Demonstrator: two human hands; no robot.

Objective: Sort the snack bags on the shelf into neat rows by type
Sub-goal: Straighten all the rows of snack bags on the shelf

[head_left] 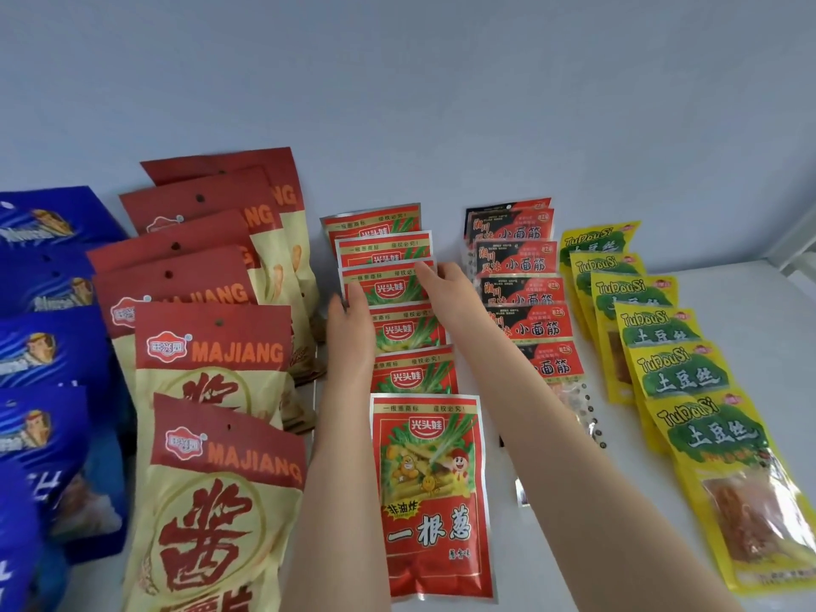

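Note:
Five rows of snack bags run away from me on a white shelf (724, 298): blue bags (48, 346) far left, red-and-cream MAJIANG bags (212, 360), small red green-onion bags (430, 488) in the middle, black-and-red bags (525, 293), and yellow TuDouSi bags (680, 373) on the right. My left hand (351, 329) grips the left edge of the third-from-back red green-onion bag (388, 287). On that bag's right edge rests my right hand (450, 293), fingers on its top corner. The bag overlaps the ones in front and behind.
A pale grey wall (397, 81) backs the shelf. The shelf's right end shows a frame edge (795, 254). Bare white surface lies right of the yellow row and between the middle rows near me.

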